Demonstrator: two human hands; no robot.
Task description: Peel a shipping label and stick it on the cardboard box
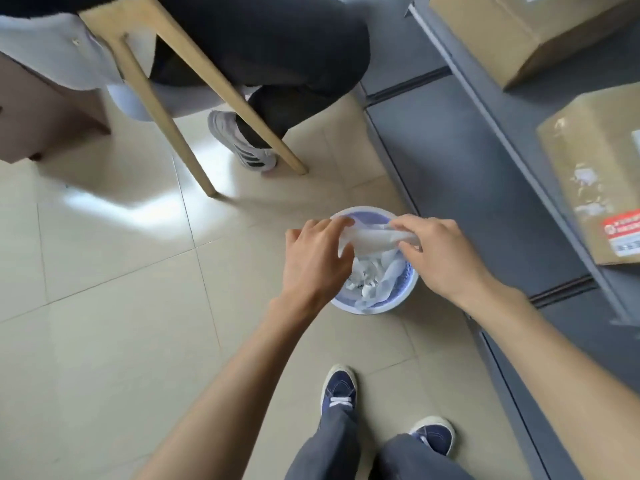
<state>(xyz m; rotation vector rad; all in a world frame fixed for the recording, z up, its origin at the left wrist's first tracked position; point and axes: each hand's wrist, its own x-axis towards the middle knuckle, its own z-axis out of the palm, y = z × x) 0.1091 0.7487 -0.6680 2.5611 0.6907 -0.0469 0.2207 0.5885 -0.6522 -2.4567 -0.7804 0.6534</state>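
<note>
Over a small blue-and-white waste basket (401, 303) on the floor, my left hand (317, 259) and my right hand (438, 258) both pinch a strip of white translucent backing paper (372, 239), stretched between them. The basket holds several crumpled white paper pieces (375, 275). On the grey table at the right sits a cardboard box (588, 168) with torn label remains and a red-and-white sticker (623, 232). A second cardboard box (530, 32) lies further back.
A grey table edge (512, 150) runs down the right side. A seated person's dark trousers (277, 57), a white shoe (242, 143) and wooden chair legs (166, 116) are ahead. My own blue shoes (339, 386) stand on beige tiles.
</note>
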